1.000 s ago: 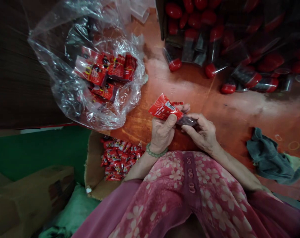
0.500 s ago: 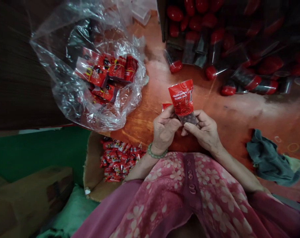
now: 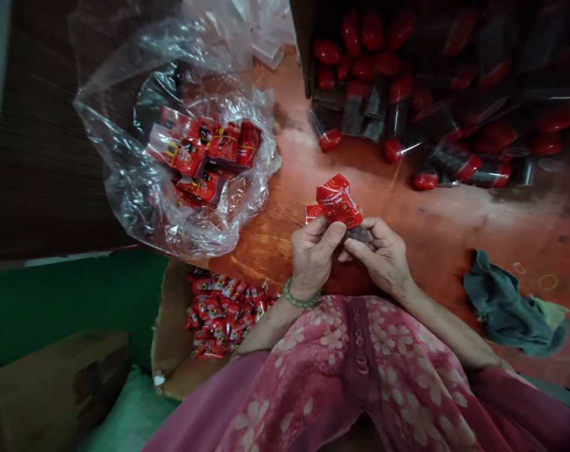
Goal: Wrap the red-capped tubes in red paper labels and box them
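Observation:
A small red printed packet [image 3: 340,199] with a clear lower part full of dark pieces is between my two hands, just above the table. My left hand [image 3: 314,252], a green bead bracelet on its wrist, grips the packet's left side with the thumb on its front. On the lower right, my right hand [image 3: 383,256] pinches the clear part between thumb and fingers. The packet's red top is bent and creased. Behind my left fingers a second red piece [image 3: 312,213] shows, mostly hidden; whether I hold it cannot be made out.
A clear plastic bag [image 3: 120,188] with bundled red packets lies at left. Below it stands a cardboard box [image 3: 165,342] of small red packets. Red-capped clear tubes [image 3: 454,160] are heaped at upper right. A dark cloth [image 3: 506,311] and rubber bands [image 3: 547,282] lie at right.
The packet's red top, upright and flat before, is now bent down and creased. My left thumb has moved up onto its front. Both hands keep hold, and the view has shifted slightly.

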{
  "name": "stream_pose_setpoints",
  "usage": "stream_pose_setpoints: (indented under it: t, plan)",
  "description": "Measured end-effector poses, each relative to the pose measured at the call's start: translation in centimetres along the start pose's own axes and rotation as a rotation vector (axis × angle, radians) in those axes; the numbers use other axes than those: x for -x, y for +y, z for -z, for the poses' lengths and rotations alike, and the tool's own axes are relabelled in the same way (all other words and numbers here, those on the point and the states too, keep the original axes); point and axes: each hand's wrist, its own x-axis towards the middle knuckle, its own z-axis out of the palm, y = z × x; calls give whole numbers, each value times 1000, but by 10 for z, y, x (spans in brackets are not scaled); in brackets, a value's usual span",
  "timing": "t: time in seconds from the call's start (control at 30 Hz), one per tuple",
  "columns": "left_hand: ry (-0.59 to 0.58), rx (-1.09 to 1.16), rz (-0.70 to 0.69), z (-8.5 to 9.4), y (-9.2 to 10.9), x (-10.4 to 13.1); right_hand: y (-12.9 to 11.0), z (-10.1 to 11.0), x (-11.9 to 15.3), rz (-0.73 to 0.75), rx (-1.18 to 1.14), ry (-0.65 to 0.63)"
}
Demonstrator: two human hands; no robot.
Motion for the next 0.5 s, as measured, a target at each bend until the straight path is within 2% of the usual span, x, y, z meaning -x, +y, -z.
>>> stream_pose_setpoints:
  t: [0.1, 0.2, 0.33, 0.4, 0.5]
  plan:
    - [-57, 16, -28, -1, 6, 0, -4, -1, -3, 39, 20, -33]
    - [-85, 58, -111, -1, 15, -3, -7, -2, -4, 174, 138, -60]
    - [-91, 11, -151, 2, 19, -4, -7, -3, -4, 302, 354, -10]
    - [-132, -16, -119, 6, 17, -2, -7, -1, -4, 249, 302, -31]
    - [-201, -37, 17, 10, 15, 3, -9, 3, -5, 26, 20, -222]
